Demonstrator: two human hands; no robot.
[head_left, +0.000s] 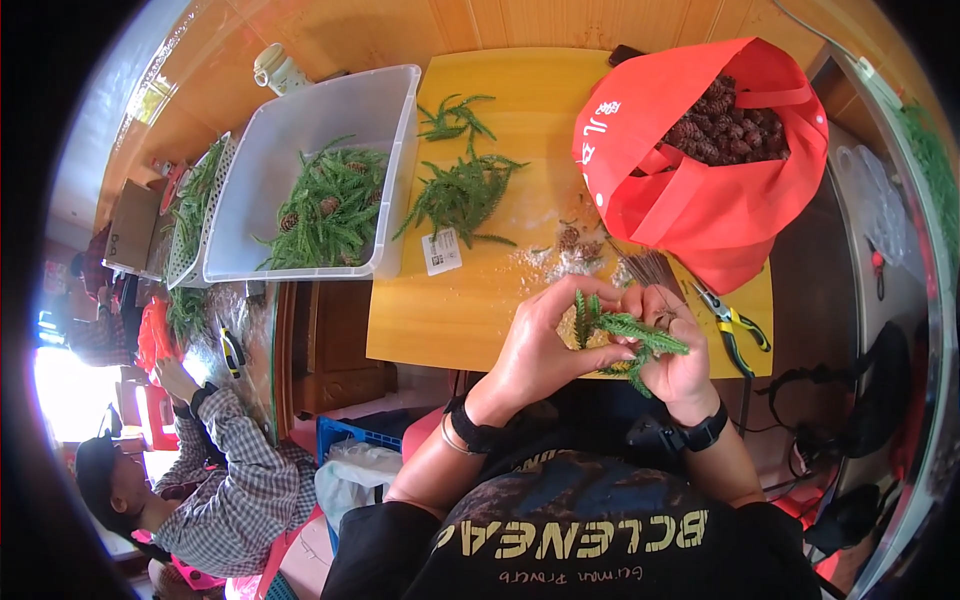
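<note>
Artificial green pine sprigs (652,333) are gripped between my two hands over the table's near edge. My left hand (535,345) is closed on them from the left, its thumb pressing in below the stems. My right hand (684,375) has its fingers curled around the other side; the fingers partly hide the stems. Just beyond my hands lie a few pine cones (569,238), pale crumbs and a bundle of thin brown stems (652,270). Pliers with yellow-and-black handles (741,325) lie to the right of my right hand.
A red bag (660,220) of pine cones (725,130) stands back right on the yellow table (430,330). Left are loose sprigs (465,195), a white label (441,252) and a clear bin (300,272) of greenery. A co-worker (220,490) sits at the left.
</note>
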